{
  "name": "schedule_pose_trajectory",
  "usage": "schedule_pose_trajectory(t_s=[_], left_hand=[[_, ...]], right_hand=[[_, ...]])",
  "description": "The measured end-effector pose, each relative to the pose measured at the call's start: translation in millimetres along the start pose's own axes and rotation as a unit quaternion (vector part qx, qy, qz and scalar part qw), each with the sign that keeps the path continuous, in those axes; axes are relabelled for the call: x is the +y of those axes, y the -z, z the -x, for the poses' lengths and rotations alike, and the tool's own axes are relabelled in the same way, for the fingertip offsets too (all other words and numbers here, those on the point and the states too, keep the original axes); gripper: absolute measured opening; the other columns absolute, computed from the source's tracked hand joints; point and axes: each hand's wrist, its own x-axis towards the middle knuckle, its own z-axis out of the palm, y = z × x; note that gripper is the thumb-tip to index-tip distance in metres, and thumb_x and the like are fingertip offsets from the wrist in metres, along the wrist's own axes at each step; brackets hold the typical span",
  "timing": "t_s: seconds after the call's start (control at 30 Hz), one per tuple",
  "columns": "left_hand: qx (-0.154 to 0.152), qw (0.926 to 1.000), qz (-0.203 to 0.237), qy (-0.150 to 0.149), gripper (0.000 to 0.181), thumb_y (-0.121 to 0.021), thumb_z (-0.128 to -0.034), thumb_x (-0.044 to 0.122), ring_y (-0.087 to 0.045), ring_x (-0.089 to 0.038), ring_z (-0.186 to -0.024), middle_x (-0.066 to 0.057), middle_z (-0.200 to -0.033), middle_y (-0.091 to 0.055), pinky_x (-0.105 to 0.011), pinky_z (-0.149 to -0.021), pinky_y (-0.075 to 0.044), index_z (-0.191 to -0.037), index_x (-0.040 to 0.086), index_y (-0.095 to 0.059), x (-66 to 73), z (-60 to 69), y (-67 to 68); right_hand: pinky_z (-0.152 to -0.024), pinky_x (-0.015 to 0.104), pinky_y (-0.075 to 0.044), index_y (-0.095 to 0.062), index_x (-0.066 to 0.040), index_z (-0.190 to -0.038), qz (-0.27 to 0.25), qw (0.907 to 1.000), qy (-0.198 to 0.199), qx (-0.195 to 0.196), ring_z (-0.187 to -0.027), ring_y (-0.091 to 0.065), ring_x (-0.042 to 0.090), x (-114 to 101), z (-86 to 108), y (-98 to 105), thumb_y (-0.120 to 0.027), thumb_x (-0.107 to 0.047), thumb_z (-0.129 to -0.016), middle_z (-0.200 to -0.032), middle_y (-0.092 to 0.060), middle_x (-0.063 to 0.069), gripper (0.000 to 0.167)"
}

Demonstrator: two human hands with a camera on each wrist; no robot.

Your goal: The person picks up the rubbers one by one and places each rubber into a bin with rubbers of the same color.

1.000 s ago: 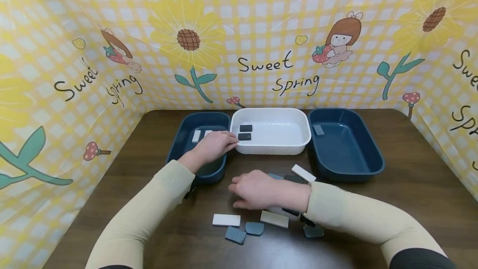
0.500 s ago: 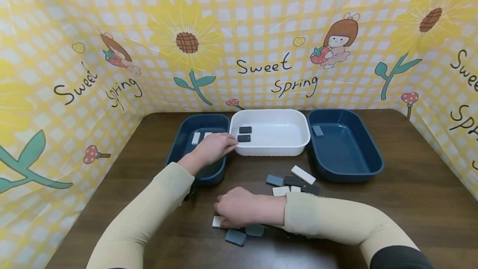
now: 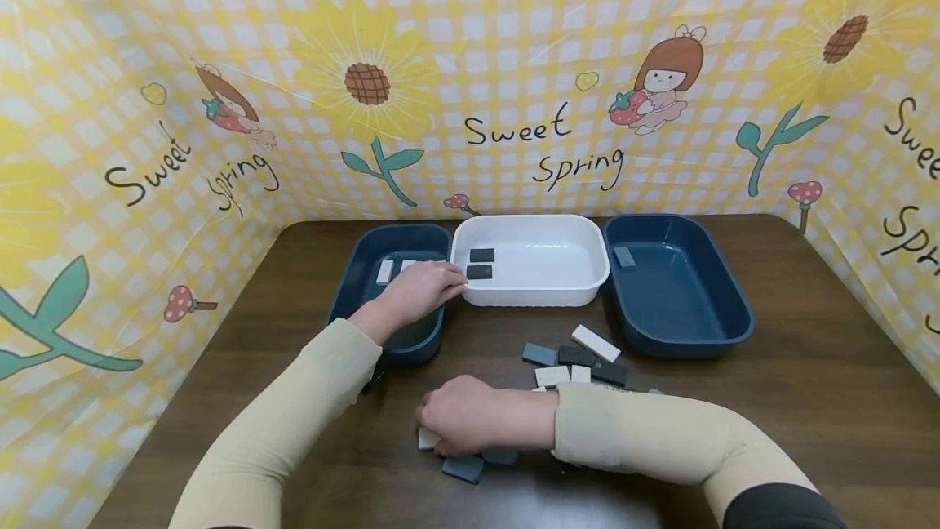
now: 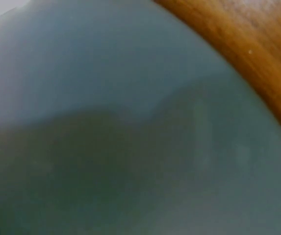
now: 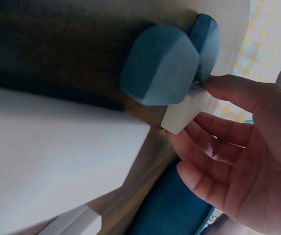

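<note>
In the head view my right hand (image 3: pixel 470 415) is low over the near part of the table, its thumb and fingers pinching a flat white rectangular block (image 3: pixel 427 438). The right wrist view has this white block (image 5: pixel 182 113) between thumb and fingertips, beside a blue-grey block (image 5: pixel 162 66). Two blue-grey blocks (image 3: pixel 463 468) lie just in front of that hand. My left hand (image 3: pixel 422 288) rests where the left blue tray (image 3: pixel 420 353) meets the white tray (image 3: pixel 532 297), fingertips at the white rim. The left wrist view is mostly blurred blue-grey surface.
White, black and blue-grey blocks (image 3: pixel 576 356) lie loosely grouped right of centre, partly hidden by the right sleeve. Two black blocks (image 3: pixel 481 255) are in the white tray. White blocks (image 3: pixel 385 271) lie in the left tray; the right blue tray (image 3: pixel 690 345) holds one grey block (image 3: pixel 624 256).
My right hand has moved left and nearer from the loose group to the white block and now pinches it. The left hand has stayed at the tray rims.
</note>
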Motion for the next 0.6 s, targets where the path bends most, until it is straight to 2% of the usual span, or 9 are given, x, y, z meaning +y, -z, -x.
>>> schedule_pose_trajectory(t_s=[0.3, 0.6], left_hand=[[-0.007, 1.0, 0.004, -0.003, 0.022, -0.062, -0.0964, 0.02, -0.063, -0.022, -0.105, -0.006, -0.114, -0.069, -0.039, -0.095, -0.047, -0.113, 0.012, -0.074, 0.9, -0.2, 3.5], [-0.005, 0.9999, -0.006, -0.01, 0.022, -0.061, -0.0972, 0.022, -0.063, -0.022, -0.105, -0.006, -0.113, -0.069, -0.039, -0.094, -0.048, -0.113, 0.011, -0.074, -0.8, -1.9, 2.4]], right_hand=[[-0.054, 0.016, -0.043, -0.069, -0.016, -0.111, -0.032, 0.9993, -0.013, 0.016, -0.065, -0.052, 0.001, 16.2, 6.6, 7.2, -0.073, -0.033, -0.087, -0.092, -0.064, -0.005, 0.029], [-0.061, 0.021, -0.048, -0.07, -0.013, -0.109, -0.035, 0.9971, -0.063, 0.024, -0.073, -0.059, 0.008, 42.8, 27.2, 16.5, -0.074, -0.029, -0.087, -0.093, -0.066, -0.001, 0.027]])
